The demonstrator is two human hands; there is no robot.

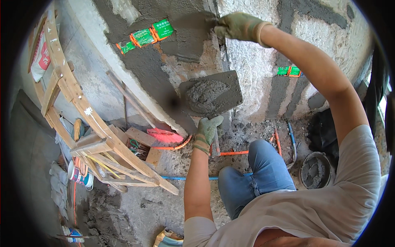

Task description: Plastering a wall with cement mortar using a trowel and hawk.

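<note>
My left hand (207, 131), in an olive work glove, is closed on the handle of a square hawk (230, 94) carrying a mound of wet grey mortar (205, 92). Higher up, my gloved right hand (236, 28) grips a steel trowel (193, 24), its blade held at the patchy mortared wall (177, 47), partly blurred. Just left and below the blade, green junction-box covers with orange edges (143, 37) sit in the grey mortar. Another pair of green covers (289, 71) is on the rough whitish wall to the right.
A wooden ladder (98, 127) stands left, near a pink broom (162, 136) and a white bucket (78, 177). Orange conduits (234, 152) and blue pipe run along the rubble-strewn floor around my knees. A bucket of mortar (314, 173) and dark cloth (321, 131) are at my right.
</note>
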